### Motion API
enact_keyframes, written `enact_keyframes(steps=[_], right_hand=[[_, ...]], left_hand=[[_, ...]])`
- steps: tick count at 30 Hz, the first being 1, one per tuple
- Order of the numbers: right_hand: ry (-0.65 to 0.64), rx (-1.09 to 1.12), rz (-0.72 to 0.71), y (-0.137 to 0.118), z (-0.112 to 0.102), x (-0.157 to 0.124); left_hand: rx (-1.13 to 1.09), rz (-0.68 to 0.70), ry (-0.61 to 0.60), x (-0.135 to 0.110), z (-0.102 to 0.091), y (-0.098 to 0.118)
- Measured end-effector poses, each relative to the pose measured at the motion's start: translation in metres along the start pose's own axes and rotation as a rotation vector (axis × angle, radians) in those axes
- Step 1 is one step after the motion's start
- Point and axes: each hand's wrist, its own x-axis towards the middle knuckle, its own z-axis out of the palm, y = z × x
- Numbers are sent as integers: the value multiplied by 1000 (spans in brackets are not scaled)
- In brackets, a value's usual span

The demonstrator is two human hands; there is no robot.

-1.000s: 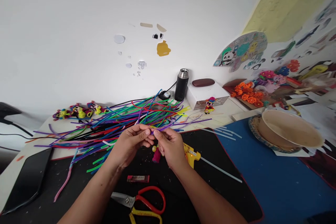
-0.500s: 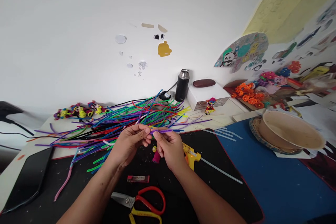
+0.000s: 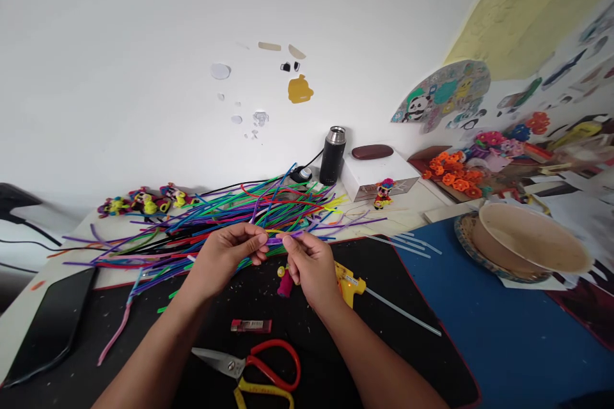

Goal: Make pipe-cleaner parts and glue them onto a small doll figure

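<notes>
Between my two hands runs a short purple pipe cleaner. My left hand pinches one end with thumb and forefinger, and my right hand pinches the other. Just below them a small magenta figure with a yellow top is on the black mat. Partly behind my right wrist lies a yellow glue gun with a clear glue stick in it. Nearer to me are a red lighter and scissors with one red and one yellow handle.
A heap of coloured pipe cleaners spreads behind my hands. A black flask and a white box stand by the wall. At right are a bowl and loose glue sticks; a black phone-like slab lies left.
My hands have moved slightly apart, the left one shifting left, so more of the purple pipe cleaner shows between them. The scissors' blades look a little more exposed beside my left forearm.
</notes>
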Motion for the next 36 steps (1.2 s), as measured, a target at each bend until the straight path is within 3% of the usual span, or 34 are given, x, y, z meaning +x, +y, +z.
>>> enact_keyframes(steps=[12, 19, 27, 33, 36], right_hand=[[-112, -251, -33, 13, -7, 0], [-210, -264, 12, 14, -5, -1], [-341, -259, 69, 10, -4, -4], [-496, -207, 174, 2, -2, -7], [-547, -147, 206, 1, -2, -8]], left_hand=[[299, 145, 25, -11, -5, 16], [437, 229, -24, -14, -11, 16], [307, 120, -146, -12, -14, 15], [183, -39, -351, -12, -18, 17], [147, -60, -398, -12, -19, 16]])
